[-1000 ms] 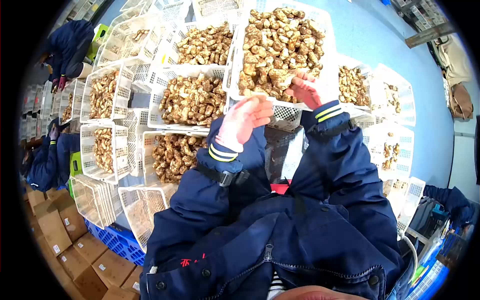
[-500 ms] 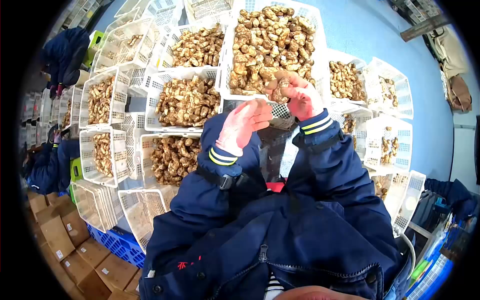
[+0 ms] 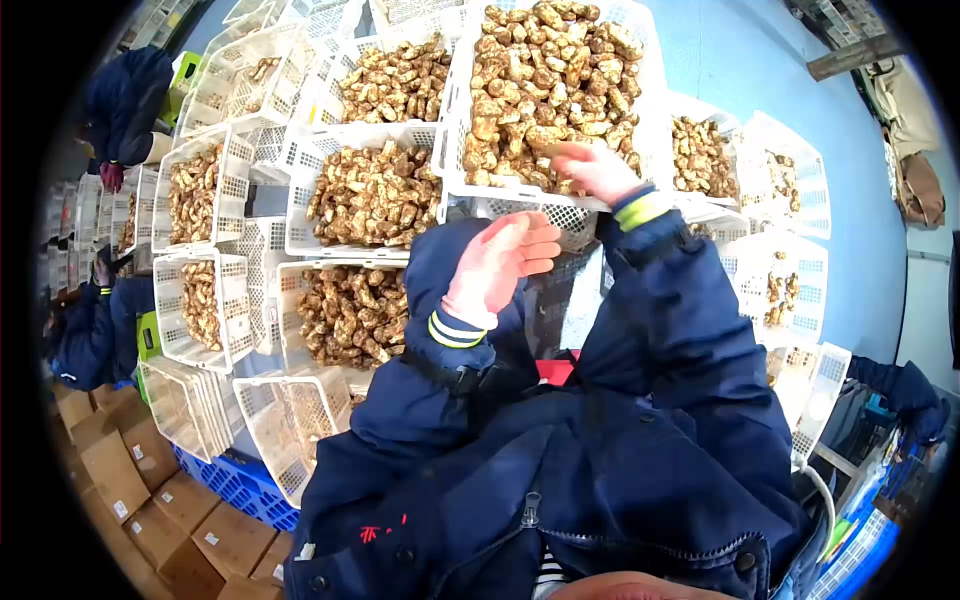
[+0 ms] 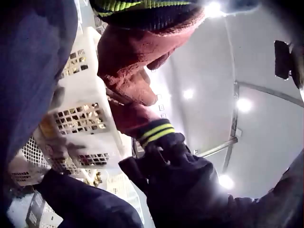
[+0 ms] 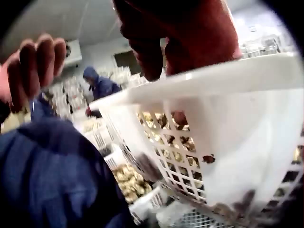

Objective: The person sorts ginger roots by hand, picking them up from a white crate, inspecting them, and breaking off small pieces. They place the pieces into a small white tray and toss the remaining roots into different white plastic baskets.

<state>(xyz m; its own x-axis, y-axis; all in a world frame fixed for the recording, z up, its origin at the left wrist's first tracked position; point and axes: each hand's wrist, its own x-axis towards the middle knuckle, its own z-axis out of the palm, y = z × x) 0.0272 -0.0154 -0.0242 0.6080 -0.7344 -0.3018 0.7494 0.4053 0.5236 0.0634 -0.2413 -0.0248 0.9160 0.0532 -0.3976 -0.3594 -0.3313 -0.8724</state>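
Note:
The right hand (image 3: 600,172) reaches over the near rim of a large white basket (image 3: 655,120), its fingers extended at the brown-and-cream, mushroom-like pieces (image 3: 560,75) heaped inside. In the right wrist view that hand (image 5: 190,38) hangs behind the basket's rim (image 5: 204,78), which hides the fingertips. Palm turned up and fingers loosely bent, the left hand (image 3: 503,262) is in front of the basket with no piece visible in it. The left wrist view shows the reddish left hand (image 4: 137,59) close to the right sleeve (image 4: 175,166).
More white baskets of pieces stand left (image 3: 290,195) and right (image 3: 740,165) of the large one. Blue floor (image 3: 730,50) shows beyond. Cardboard boxes (image 3: 180,500) lie at lower left. Two people in dark blue (image 3: 125,105) are at the far left.
Half a second ago the right hand held a piece above the near rim; now it has moved over the pile, and that piece cannot be made out. The left hand has shifted slightly right and down.

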